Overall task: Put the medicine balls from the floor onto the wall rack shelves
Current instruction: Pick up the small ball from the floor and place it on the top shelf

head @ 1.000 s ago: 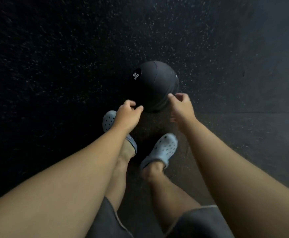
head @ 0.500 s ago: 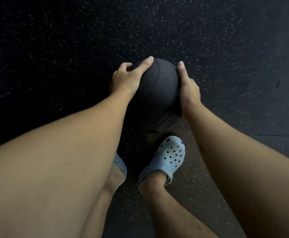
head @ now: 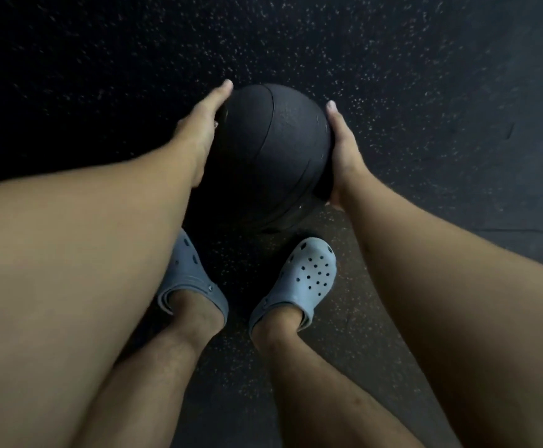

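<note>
— From the head camera, what's around?

— Mostly the dark speckled floor [head: 393,59], with a seam line running near its right edge. Two pale blue clogs: the left clog [head: 187,279] is partly hidden behind the left forearm, the right clog [head: 305,279] shows fully, perforated toe toward the ball.

— Where's the ball?

— The black medicine ball [head: 273,150] sits between both hands, just ahead of the toes and above them in the frame. Whether it touches the floor, I cannot tell; its underside is in shadow.

— And the hands?

— The left hand [head: 199,130] is pressed flat on its left side, the right hand [head: 344,147] cupped on its right, both gripping it.

— Any writing?

— None readable on the side facing up. It's round, so no long axis; curved seams run across the top, roughly front to back.
</note>
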Demonstrator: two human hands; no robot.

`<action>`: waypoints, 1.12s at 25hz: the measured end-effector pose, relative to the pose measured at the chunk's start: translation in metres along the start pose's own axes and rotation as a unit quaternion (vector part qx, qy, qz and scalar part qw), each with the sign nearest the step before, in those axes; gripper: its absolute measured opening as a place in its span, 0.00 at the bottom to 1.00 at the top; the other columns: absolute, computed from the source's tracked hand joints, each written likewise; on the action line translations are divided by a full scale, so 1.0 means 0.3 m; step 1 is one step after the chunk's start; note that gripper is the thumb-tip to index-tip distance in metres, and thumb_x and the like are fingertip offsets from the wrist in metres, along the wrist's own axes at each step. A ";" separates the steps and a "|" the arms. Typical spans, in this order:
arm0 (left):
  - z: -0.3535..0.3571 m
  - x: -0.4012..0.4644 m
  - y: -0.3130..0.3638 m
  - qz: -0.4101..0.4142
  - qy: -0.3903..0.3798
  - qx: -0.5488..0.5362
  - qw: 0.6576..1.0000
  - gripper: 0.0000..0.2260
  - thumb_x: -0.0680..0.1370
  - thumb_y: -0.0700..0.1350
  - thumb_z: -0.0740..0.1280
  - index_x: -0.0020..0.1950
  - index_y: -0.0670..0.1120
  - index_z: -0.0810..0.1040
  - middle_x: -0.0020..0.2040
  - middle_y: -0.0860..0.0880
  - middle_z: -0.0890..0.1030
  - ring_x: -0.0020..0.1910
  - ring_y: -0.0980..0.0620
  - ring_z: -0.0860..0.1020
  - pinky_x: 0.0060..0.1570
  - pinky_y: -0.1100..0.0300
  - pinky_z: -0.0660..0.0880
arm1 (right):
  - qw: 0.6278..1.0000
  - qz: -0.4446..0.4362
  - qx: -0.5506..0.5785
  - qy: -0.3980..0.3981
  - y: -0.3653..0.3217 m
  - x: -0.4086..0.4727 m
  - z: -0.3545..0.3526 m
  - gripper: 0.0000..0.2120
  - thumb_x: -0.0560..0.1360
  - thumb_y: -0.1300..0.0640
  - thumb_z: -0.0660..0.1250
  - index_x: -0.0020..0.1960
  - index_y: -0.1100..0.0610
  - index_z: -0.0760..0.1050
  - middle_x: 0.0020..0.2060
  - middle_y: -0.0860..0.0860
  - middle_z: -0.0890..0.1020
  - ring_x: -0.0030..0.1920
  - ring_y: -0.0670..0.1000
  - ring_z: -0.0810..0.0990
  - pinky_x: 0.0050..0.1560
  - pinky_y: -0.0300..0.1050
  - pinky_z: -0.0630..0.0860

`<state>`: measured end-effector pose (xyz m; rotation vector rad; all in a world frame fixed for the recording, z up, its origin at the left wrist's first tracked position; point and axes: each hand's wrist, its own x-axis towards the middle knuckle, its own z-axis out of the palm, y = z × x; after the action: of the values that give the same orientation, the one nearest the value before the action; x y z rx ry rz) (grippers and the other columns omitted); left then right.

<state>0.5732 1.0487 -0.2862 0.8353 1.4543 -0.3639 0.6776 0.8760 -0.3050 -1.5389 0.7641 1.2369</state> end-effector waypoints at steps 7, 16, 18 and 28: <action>-0.042 -0.130 0.031 -0.007 -0.025 -0.043 0.999 0.23 0.80 0.66 0.69 0.63 0.51 0.89 0.55 0.45 0.93 0.62 0.39 0.86 0.60 0.46 0.83 | 0.995 -0.053 -0.075 0.042 -0.048 -0.147 0.037 0.40 0.67 0.28 0.72 0.74 0.49 0.79 0.70 0.53 0.83 0.67 0.59 0.84 0.71 0.62 0.80; -0.145 -0.389 0.082 0.033 0.004 -0.135 0.990 0.23 0.81 0.66 0.65 0.61 0.52 0.89 0.52 0.46 0.93 0.61 0.40 0.86 0.56 0.45 0.82 | 0.966 -0.153 -0.200 0.051 -0.207 -0.468 0.140 0.38 0.73 0.27 0.68 0.75 0.49 0.76 0.68 0.52 0.81 0.68 0.58 0.80 0.70 0.62 0.78; -0.180 -0.511 0.138 0.043 0.008 -0.146 0.988 0.24 0.81 0.66 0.64 0.62 0.51 0.89 0.53 0.46 0.92 0.61 0.40 0.86 0.55 0.46 0.82 | 0.961 -0.168 -0.216 0.044 -0.278 -0.584 0.176 0.39 0.75 0.28 0.68 0.77 0.51 0.75 0.72 0.54 0.80 0.70 0.59 0.80 0.72 0.63 0.77; -0.601 -1.473 0.713 0.229 0.055 -0.224 0.946 0.26 0.85 0.63 0.60 0.72 0.48 0.84 0.66 0.42 0.87 0.67 0.39 0.84 0.69 0.43 0.79 | 0.911 -0.323 -0.247 -0.065 -0.796 -1.571 0.632 0.36 0.74 0.26 0.67 0.71 0.50 0.80 0.66 0.51 0.83 0.68 0.57 0.81 0.74 0.61 0.77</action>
<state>0.5332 1.2016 0.2123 0.7956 1.3216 0.3605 0.6946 1.0839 0.2161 -1.8750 -0.1841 1.0376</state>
